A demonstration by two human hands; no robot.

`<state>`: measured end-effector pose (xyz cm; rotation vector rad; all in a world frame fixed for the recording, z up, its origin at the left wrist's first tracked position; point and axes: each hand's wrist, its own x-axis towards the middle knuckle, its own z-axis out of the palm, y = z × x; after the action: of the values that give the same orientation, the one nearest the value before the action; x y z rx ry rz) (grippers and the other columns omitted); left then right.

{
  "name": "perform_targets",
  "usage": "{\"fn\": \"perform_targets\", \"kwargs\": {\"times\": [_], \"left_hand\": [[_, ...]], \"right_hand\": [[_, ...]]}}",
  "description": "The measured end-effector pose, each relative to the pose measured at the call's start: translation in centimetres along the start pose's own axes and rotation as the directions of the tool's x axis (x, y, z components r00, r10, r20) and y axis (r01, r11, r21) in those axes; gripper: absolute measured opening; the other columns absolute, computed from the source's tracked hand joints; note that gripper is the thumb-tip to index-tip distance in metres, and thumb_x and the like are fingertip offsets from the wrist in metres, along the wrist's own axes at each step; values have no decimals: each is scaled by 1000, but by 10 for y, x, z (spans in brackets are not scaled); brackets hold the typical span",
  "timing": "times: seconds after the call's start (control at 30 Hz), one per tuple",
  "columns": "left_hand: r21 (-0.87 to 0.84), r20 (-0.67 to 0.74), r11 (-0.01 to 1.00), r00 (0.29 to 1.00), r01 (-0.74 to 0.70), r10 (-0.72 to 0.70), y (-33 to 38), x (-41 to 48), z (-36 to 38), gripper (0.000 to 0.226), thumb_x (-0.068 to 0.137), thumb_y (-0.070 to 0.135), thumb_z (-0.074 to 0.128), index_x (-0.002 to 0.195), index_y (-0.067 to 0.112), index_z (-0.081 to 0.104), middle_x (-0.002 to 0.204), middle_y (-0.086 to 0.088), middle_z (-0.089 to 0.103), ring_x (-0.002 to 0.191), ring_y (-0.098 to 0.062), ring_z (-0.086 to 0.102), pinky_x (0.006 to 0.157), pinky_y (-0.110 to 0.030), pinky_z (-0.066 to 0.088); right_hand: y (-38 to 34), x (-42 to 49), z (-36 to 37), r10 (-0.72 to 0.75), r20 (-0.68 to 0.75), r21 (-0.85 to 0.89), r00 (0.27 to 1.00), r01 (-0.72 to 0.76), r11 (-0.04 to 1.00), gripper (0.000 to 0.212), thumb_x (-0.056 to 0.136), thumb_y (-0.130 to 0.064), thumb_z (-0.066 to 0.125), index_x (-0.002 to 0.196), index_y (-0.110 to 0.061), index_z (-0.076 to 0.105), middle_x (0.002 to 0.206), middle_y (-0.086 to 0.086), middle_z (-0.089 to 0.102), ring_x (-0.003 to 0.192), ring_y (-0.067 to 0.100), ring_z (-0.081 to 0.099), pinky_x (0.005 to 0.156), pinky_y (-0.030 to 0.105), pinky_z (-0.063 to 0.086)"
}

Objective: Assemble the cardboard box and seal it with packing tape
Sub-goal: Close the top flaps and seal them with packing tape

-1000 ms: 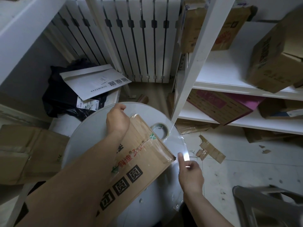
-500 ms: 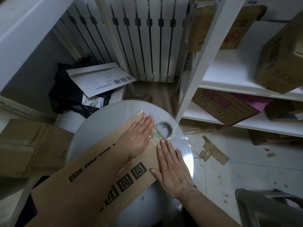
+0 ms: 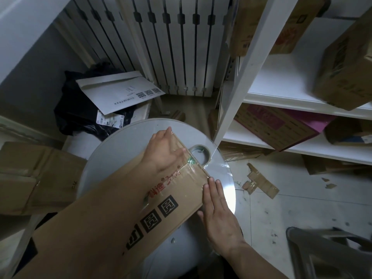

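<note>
A brown cardboard box point(image 3: 177, 198) with black square prints and red lettering lies on the round grey table point(image 3: 112, 154). Clear packing tape shines across its far end. My left hand point(image 3: 164, 150) lies flat on the box's top at the far end, fingers straight, reaching over the far edge. My right hand point(image 3: 218, 212) presses flat against the box's right side, fingers straight along the edge. A roll of clear tape point(image 3: 199, 155) lies on the table just past the box's far right corner.
A white shelf post point(image 3: 241, 81) rises right beside the table, with shelves of cardboard boxes point(image 3: 346, 63) behind it. A radiator point(image 3: 177, 45) stands at the back. Flattened cartons point(image 3: 34, 178) lie to the left, cardboard scraps point(image 3: 259, 183) on the floor right, a chair point(image 3: 326, 254) at bottom right.
My left hand slid up from the top toward the far edge of the box. My right hand moved off the top face down onto the right side, smoothing the tape.
</note>
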<state>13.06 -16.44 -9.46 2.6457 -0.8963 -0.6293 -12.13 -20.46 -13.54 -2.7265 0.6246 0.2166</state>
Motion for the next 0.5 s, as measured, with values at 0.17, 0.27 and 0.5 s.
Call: {"fn": "perform_targets", "kwargs": {"times": [0.17,0.27,0.5], "left_hand": [[-76,62,995,996,70,-66,-3,12,-9,78,79,53,72,142,20,38,138,-9,51,126,-29,47,103,-37,38],[44,116,995,989,87,-91,-1,13,-17,77,80,62,65,138,18,41,131,-10,56,120,-30,52,100,-39,42],[-7,33,992,991,127,-127,-17,-6,-10,50,96,45,49,139,20,43,135,-6,55,122,-29,52,101,-41,41]], "right_hand": [[-5,4,-3,7,-21,0,1000,-7,1000,59,104,-36,14,146,3,29,155,20,25,146,32,5,106,44,35],[-1,-2,-5,5,-30,30,1000,-4,1000,71,94,-33,45,150,2,20,159,21,14,147,30,-2,109,41,32],[-15,-14,-13,120,109,146,987,-136,980,101,78,0,65,148,2,-8,158,22,-12,143,30,-8,113,38,33]]}}
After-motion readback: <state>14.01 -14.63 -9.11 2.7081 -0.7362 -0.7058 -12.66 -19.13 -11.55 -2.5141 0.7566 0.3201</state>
